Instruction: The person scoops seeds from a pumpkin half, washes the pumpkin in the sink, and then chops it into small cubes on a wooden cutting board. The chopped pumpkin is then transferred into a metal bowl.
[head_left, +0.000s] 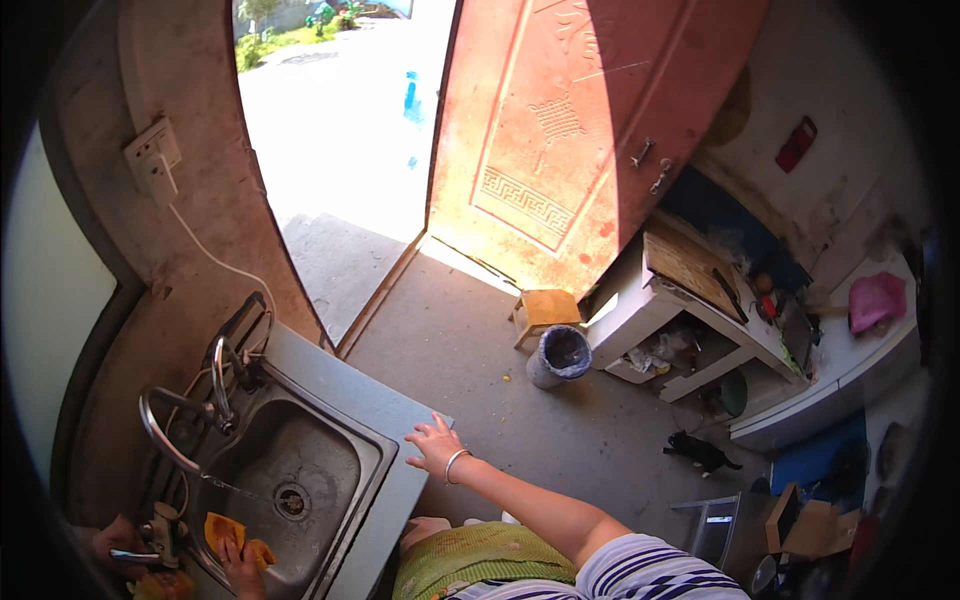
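At the near left of the sink, my left hand (241, 576) grips an orange-yellow piece (223, 529); whether it is cut pumpkin or a cloth is unclear. A thin stream of water (238, 487) runs from the curved chrome faucet (154, 427) towards the drain (291, 501) of the stainless-steel sink (315, 457). My right hand (431, 447), with a bangle at the wrist, is over the corner of the grey countertop (382, 401). Its fingers are spread and hold nothing. Whether it touches the countertop cannot be made out.
Past the sink, a red embossed door (525, 135) stands ajar onto bright ground. A lined trash bin (559, 356) and wooden stool (546, 311) are on the floor. A black cat (701, 452) is near the white cabinet (630, 322). A hand-like shape (116, 538), possibly a reflection, shows beside the sink.
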